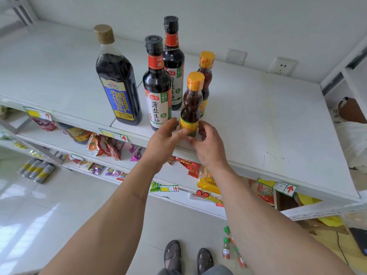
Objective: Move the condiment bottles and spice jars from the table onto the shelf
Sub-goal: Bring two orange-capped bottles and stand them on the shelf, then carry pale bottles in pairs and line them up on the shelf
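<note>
- A person's left hand (166, 133) and right hand (208, 141) meet at the base of a small yellow-capped bottle (191, 108) standing upright near the front edge of the white top shelf (268, 126).
- The left thumb lies across the bottle's yellow label and the fingers curl beside it; the right hand's fingers curl round the bottle's other side, so both hands hold it.
- A second yellow-capped bottle (205, 80) stands just behind the first.
- To the left, two dark soy sauce bottles with red neck bands stand one behind the other: the nearer soy sauce bottle (157, 86) just beside the left hand, the farther soy sauce bottle (173, 60) behind it.
- A taller dark bottle with a blue label (118, 80) and a tan cap stands further left on the same shelf.
- Lower shelves carry snack packets (105, 145) and price tags with red arrows.
- Small green-capped spice jars (226, 249) show low in the frame beside the right forearm; what they rest on cannot be told.
- The person's sandalled feet (186, 257) stand on the pale tiled floor.
</note>
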